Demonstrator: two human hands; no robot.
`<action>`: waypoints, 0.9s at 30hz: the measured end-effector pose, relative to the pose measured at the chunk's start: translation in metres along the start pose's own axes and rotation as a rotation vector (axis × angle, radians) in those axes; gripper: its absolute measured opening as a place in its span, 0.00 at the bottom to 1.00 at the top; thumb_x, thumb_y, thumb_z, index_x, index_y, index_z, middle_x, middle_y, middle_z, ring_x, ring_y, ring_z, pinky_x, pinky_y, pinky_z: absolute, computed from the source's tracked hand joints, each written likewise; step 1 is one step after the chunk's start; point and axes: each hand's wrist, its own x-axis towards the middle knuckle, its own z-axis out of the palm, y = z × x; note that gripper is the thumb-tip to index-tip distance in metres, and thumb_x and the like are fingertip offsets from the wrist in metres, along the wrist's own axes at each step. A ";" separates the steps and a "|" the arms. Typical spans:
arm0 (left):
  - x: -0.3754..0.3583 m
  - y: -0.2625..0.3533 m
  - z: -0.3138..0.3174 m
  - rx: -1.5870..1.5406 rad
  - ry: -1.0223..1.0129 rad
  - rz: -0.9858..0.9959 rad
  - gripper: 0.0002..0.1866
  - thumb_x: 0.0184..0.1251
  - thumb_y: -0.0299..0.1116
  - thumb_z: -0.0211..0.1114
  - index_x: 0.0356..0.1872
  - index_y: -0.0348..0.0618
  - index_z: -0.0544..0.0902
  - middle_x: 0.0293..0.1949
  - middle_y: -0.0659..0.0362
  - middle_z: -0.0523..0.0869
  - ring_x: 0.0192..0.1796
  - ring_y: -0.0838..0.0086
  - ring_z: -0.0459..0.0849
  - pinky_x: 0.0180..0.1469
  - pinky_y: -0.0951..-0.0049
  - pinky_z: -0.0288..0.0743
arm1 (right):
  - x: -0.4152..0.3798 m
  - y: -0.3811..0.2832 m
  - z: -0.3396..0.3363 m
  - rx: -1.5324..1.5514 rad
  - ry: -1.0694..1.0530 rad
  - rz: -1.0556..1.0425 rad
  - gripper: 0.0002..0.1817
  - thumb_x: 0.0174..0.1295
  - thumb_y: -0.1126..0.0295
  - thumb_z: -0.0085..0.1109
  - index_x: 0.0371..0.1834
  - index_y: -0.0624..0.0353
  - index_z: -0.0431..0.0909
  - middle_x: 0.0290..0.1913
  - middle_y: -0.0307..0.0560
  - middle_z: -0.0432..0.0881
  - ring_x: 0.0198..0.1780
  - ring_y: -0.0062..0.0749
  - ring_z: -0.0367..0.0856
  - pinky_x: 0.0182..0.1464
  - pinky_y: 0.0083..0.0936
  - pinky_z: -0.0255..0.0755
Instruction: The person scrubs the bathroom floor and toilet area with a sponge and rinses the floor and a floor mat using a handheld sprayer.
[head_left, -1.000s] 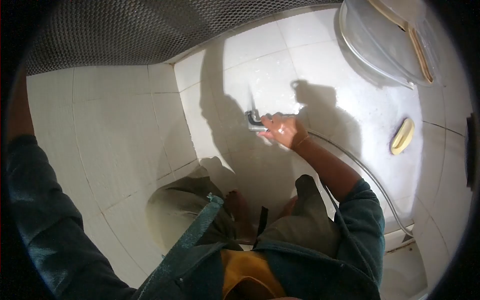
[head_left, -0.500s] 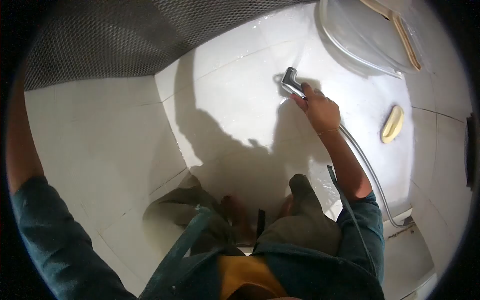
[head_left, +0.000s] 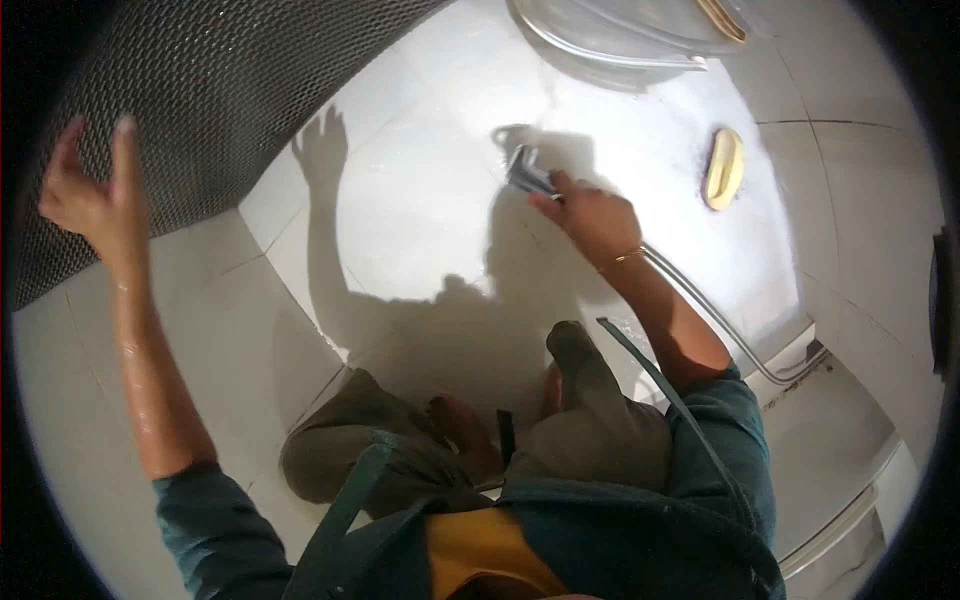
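Observation:
My right hand (head_left: 598, 222) is wrapped round a chrome handheld bidet sprayer (head_left: 530, 172), its head pointed over the white tiled floor. From below this hand the metal hose (head_left: 700, 305) runs down to the lower right. My left hand (head_left: 88, 200) is raised at the far left with thumb and fingers spread, holding nothing. It overlaps a dark textured mat (head_left: 230, 90) that spans the upper left. The left forearm looks wet.
A pale yellow scrub brush (head_left: 724, 170) lies on the wet floor (head_left: 420, 190) at the right. Behind it, at the top, is a clear plastic container (head_left: 610, 50). Tiled walls rise on both sides, and a ledge (head_left: 830, 430) stands at lower right.
My left hand has come into view, moving inward from the left edge. The view has shifted, so the brush and container appear further left and higher. My right hand keeps hold of the bidet sprayer.

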 end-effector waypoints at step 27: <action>-0.020 0.100 0.005 0.140 0.162 -0.106 0.37 0.49 0.57 0.65 0.57 0.46 0.69 0.53 0.45 0.68 0.57 0.52 0.61 0.60 0.48 0.52 | -0.019 0.054 -0.090 0.007 0.347 0.270 0.22 0.57 0.44 0.48 0.36 0.52 0.73 0.18 0.48 0.77 0.20 0.43 0.77 0.20 0.36 0.68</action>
